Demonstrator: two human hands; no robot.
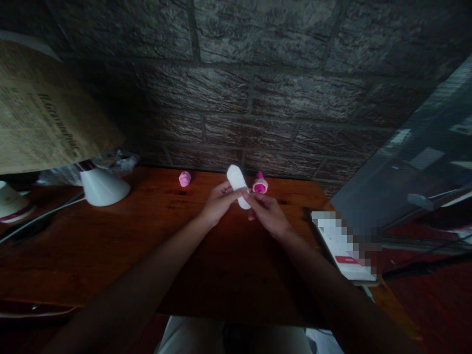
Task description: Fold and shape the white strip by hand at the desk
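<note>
A white, flat, elongated piece with rounded ends [236, 177] is held tilted above the table; its exact kind does not show. My left hand [219, 201] grips it from the left, thumb across its front and fingers behind. From the right, my right hand [268, 211] pinches its lower part, with the fingertips of both hands close together. Just beyond my right hand lies a small pink item with a deep-pink hollow [260, 185]. Farther left, near the wall, sits a pink rounded lump [185, 179].
A lamp with a white base [103, 188] and a newsprint-patterned shade [47, 108] stands left, beside a paper cup [13, 201] and a cable. At the right edge of the wooden table [147, 236] lies a lit tablet [342, 246]. A brick-patterned wall [228, 93] rises behind.
</note>
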